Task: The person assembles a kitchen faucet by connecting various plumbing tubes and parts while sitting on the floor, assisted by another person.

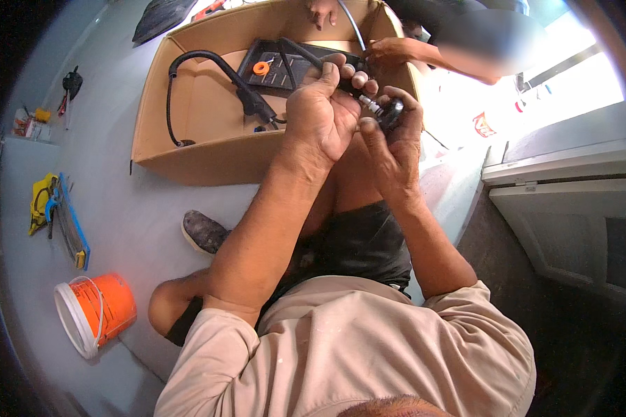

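Over the open cardboard box, my left hand [325, 111] is closed around a slim black tube [301, 51], palm turned up. Close beside it, my right hand [398, 149] grips a rounded black piece [393, 115] between thumb and fingers. A ribbed, whitish-silver fitting [371, 104] shows between the two hands; whether it is joined to the tube is hard to make out. Inside the box [209, 156] lie a black hose with a handle [255, 104] and a black tray [257, 57], with an orange tape roll [261, 68] on it.
Across the box, another person's hand [386, 52] is near a thin grey hose [352, 24]; a second hand [321, 12] is at the rim. An orange bucket [115, 309] lies tipped at left, near a blue-edged saw [69, 222]. A pale panel [570, 222] stands right.
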Demonstrator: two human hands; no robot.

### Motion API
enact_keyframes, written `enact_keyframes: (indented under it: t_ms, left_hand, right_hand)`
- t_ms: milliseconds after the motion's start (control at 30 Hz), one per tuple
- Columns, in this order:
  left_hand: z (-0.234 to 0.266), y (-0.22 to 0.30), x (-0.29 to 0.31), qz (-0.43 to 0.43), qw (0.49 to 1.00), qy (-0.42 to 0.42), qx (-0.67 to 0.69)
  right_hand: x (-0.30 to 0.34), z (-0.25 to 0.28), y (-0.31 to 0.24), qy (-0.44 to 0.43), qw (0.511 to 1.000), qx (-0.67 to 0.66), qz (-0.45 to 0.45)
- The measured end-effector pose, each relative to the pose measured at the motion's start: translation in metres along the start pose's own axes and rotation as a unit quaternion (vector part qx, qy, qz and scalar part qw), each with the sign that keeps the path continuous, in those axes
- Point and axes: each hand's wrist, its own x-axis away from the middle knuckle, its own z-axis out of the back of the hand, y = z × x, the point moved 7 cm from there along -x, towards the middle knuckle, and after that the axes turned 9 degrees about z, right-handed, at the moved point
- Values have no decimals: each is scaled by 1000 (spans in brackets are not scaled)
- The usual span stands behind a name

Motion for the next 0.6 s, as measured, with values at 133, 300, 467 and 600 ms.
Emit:
enact_keyframes:
  t_ms: [133,300,467,600]
  left_hand:
    - [6,-11,-2,6,995,66,-72]
    - [20,-23,6,59,990,58,-111]
    - [15,-30,9,30,986,126,-109]
    - [2,-24,22,-5,949,120,-293]
  right_hand:
    - [-9,8,5,20,999,28,5]
    - [-22,8,11,25,996,70,-39]
    - [-21,6,-3,-59,978,199,-2]
    - [-17,0,-7,-89,973,214,1]
